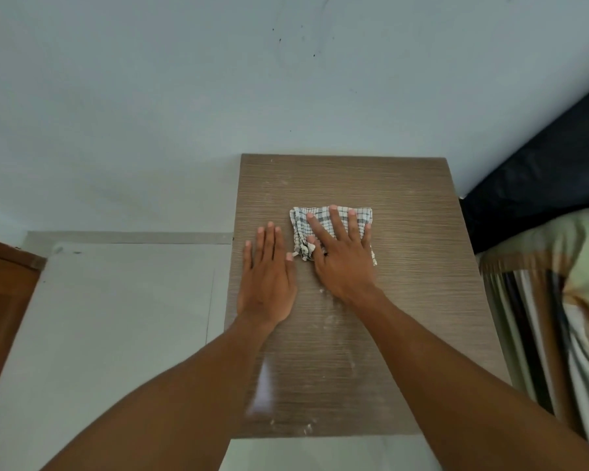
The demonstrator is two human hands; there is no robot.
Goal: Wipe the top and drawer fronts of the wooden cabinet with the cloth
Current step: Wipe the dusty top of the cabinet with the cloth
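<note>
The wooden cabinet's top [405,300] fills the middle of the head view, brown with fine grain and pale dusty smears. A folded white cloth with a grey check [301,229] lies on it near the centre. My right hand [340,260] lies flat on the cloth with fingers spread, pressing it against the wood. My left hand [269,277] rests flat on the bare top just left of the cloth, fingers together, holding nothing. The drawer fronts are out of sight below the front edge.
A pale wall [218,79] stands behind the cabinet. White floor tiles [116,317] lie to the left, with a brown wooden door edge [4,300] at far left. A dark mattress [541,185] and striped bedding [558,317] crowd the right side.
</note>
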